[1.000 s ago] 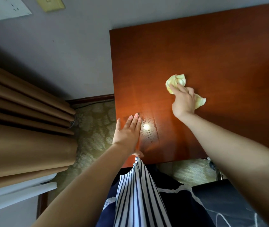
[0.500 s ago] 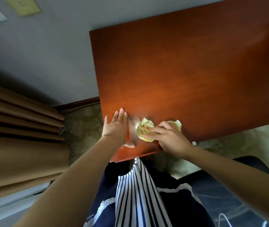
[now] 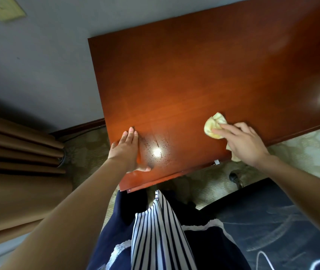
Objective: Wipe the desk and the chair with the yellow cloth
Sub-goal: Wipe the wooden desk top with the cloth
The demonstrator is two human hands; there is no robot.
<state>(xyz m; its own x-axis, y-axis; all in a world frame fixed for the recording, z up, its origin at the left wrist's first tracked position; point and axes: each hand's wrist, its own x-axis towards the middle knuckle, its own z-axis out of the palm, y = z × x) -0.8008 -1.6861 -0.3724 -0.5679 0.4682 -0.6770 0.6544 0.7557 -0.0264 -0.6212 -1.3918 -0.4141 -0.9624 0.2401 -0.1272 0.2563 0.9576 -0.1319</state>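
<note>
Reddish-brown polished wooden desk [image 3: 194, 75]: we note crumpled yellow cloth [image 3: 214, 124] now further right along near edge than half a second ago, when it sat beside left hand [image 3: 127, 151]. We judge wiping stroke running rightward; desk part done, dark chair seat [image 3: 272, 221] not yet wiped. Right hand [image 3: 242, 143]: fingers [image 3: 216, 131] loosely spread, pressing cloth flat on desk. Left hand: fingers together, palm flat on desk, bracing beside wet streaks [image 3: 155, 147].

Desk [image 3: 203, 75] cut off at frame's top and right edges. Yellow cloth [image 3: 214, 125] partly hidden under right hand [image 3: 242, 145]. Dark chair [image 3: 272, 221] cropped at lower right.
</note>
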